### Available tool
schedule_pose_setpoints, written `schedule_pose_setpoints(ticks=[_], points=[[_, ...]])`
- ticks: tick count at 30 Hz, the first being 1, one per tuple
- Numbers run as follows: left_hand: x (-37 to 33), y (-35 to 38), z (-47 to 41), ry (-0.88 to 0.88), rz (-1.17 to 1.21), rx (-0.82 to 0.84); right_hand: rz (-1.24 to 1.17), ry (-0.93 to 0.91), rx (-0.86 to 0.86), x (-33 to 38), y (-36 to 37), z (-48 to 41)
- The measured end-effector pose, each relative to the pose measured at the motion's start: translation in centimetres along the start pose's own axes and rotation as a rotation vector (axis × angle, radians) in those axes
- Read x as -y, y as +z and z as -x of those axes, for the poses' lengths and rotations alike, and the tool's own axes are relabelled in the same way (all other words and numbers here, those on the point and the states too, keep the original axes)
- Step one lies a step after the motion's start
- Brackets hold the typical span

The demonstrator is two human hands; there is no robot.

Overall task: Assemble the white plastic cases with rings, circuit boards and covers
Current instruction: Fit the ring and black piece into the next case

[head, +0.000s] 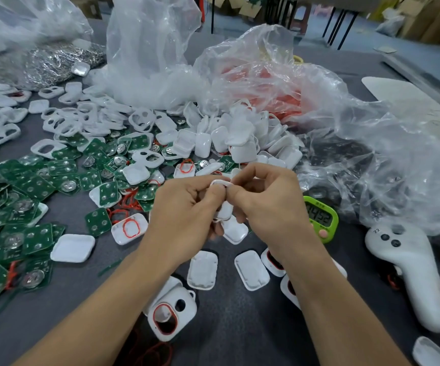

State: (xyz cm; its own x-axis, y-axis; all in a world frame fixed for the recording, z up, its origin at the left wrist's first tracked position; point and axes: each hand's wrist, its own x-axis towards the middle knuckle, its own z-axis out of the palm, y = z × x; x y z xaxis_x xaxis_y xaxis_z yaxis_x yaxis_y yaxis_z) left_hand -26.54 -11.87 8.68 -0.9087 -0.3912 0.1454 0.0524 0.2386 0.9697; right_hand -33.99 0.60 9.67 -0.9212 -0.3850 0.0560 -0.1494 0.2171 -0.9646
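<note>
Both hands meet at the middle of the table around one small white plastic case (pixel 222 184). My left hand (pixel 184 207) grips it from the left and my right hand (pixel 269 199) pinches its top edge from the right. Only the case's rim and lower end show between the fingers. Green circuit boards (pixel 26 204) lie heaped at the left. White frames with holes (pixel 87 120) and white covers (pixel 240 143) are piled behind. Below my wrists lies a case with a red ring (pixel 166 317) fitted, and two plain covers (pixel 202 270) lie face down.
Crumpled clear plastic bags (pixel 319 107) rise at the back and right, one holding red rings. A green digital timer (pixel 320 219) and a white handheld controller (pixel 411 273) sit to the right. A heap of metal parts (pixel 55 62) lies at the far left.
</note>
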Motion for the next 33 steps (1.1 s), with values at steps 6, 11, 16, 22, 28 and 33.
schedule_pose_setpoints(ticks=[6, 11, 16, 22, 28, 33], points=[[0.2, -0.6, -1.0, -0.056, 0.126, -0.15, 0.037, -0.088, -0.094, 1.2, -2.8, -0.3], [0.4, -1.9, -1.8, -0.213, 0.352, -0.281, 0.767, -0.019, 0.067, 2.1, -5.7, -0.3], [0.8, -1.5, -1.8, -0.183, 0.303, -0.204, 1.039, 0.061, 0.12, 2.6, -4.7, 0.1], [1.0, -1.8, -1.8, -0.192, 0.3, -0.256, 1.404, 0.071, 0.13, 2.6, -5.7, 0.0], [0.6, -1.8, -1.7, -0.221, 0.271, -0.206, 1.475, 0.009, 0.082, 2.0, -5.1, 0.2], [0.4, -1.4, -1.3, -0.238, 0.262, -0.148, 0.999, -0.077, -0.027, 1.2, -5.7, 1.0]])
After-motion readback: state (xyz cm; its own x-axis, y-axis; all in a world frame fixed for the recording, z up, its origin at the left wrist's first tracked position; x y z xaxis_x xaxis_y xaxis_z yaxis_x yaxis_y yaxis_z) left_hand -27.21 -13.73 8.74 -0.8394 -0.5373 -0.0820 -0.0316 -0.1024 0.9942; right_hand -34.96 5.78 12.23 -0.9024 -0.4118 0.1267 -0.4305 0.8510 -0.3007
